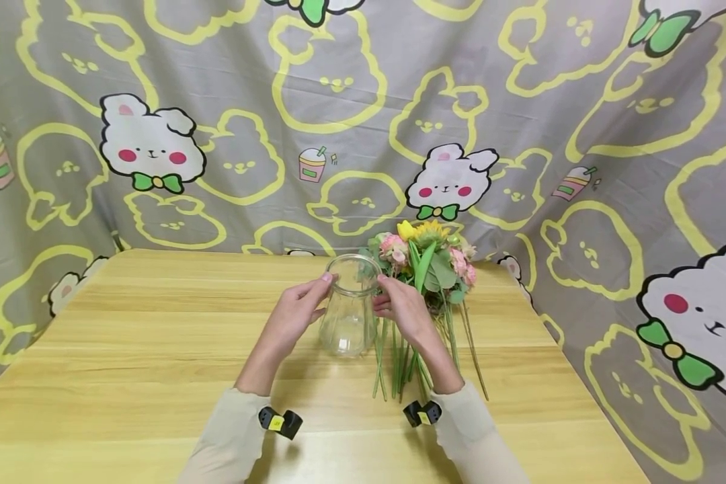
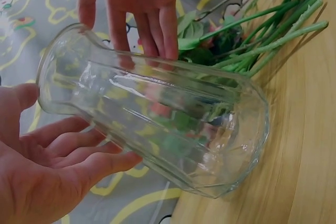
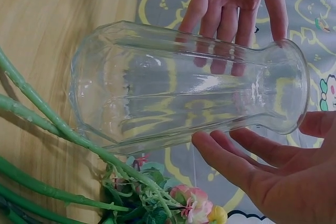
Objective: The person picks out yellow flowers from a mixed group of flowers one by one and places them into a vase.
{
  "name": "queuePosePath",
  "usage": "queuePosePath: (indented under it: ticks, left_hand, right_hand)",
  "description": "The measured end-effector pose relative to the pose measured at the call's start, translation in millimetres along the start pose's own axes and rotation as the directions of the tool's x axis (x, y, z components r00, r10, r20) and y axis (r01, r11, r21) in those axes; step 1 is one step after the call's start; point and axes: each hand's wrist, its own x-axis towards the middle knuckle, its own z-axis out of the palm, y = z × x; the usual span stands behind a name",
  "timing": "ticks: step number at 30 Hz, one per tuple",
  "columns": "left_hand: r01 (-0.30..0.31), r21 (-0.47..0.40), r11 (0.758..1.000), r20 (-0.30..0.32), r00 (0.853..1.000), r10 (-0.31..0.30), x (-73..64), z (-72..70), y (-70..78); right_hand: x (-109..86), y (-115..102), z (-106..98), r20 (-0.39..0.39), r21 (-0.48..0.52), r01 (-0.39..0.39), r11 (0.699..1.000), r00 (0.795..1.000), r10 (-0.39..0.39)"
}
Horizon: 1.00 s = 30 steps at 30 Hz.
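A clear glass vase [image 1: 347,323] with a flared rim and faceted sides stands upright between both hands, its base at the tabletop. My left hand [image 1: 298,308] holds it from the left, thumb at the rim and fingers along the side below the neck. From the other side my right hand [image 1: 404,309] holds it the same way, as the right wrist view shows with the fingers [image 3: 236,161] against the glass. Through the glass wall [image 2: 173,124] only background shows. Right beside the vase lies a bunch of artificial flowers [image 1: 429,262], its green stems partly behind my right hand.
The flowers lie on a wooden table [image 1: 157,376], blooms toward the back and stems [image 1: 408,370] toward the front. A grey curtain [image 1: 230,101] with rabbit prints hangs behind the table and along its sides.
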Motion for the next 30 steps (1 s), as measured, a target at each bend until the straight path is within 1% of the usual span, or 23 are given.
queuePosePath:
  ticks: [5, 12, 15, 20, 22, 25, 27, 30]
  left_hand:
    - [-0.012, -0.008, 1.0, 0.014, 1.0, 0.012, -0.5, -2.0, -0.3]
    - [-0.008, -0.032, 0.999, 0.002, 1.0, 0.008, 0.1, -1.6, -0.1]
    - [-0.015, -0.029, 0.999, -0.006, 1.0, 0.015, -0.7, -2.3, -0.3]
    - [-0.017, -0.007, 1.0, -0.023, 1.0, 0.017, -1.4, -2.4, 0.3]
    - [-0.015, -0.002, 1.0, -0.027, 1.0, 0.015, -1.4, -2.0, 0.9]
    - [-0.01, -0.008, 1.0, -0.04, 0.999, 0.009, -1.0, -0.9, 0.9]
    - [-0.015, -0.016, 1.0, -0.047, 0.999, 0.014, -0.3, -0.1, 0.4]
    - [-0.024, -0.036, 0.999, -0.059, 0.998, 0.022, 1.3, 1.2, -0.3]
  right_hand:
    - [-1.1, 0, -1, 0.014, -0.02, 0.005, 1.0, 1.0, -0.004]
    - [-1.8, 0, -3, 0.008, -0.02, -0.017, 1.0, 1.0, 0.018]
    - [-1.7, -1, -4, 0.018, -0.024, -0.019, 1.0, 1.0, 0.019]
    - [-2.2, -4, -7, 0.02, -0.062, 0.013, 0.998, 1.0, -0.012]
    - [-2.2, -6, -11, -0.003, -0.079, 0.026, 0.997, 1.0, -0.026]
    - [-0.8, -8, -20, -0.064, -0.091, 0.041, 0.995, 0.997, -0.047]
    - [0.6, -7, -29, -0.115, -0.098, 0.046, 0.994, 0.992, -0.057]
    - [2.3, -4, -44, -0.188, -0.14, 0.032, 0.99, 0.981, -0.058]
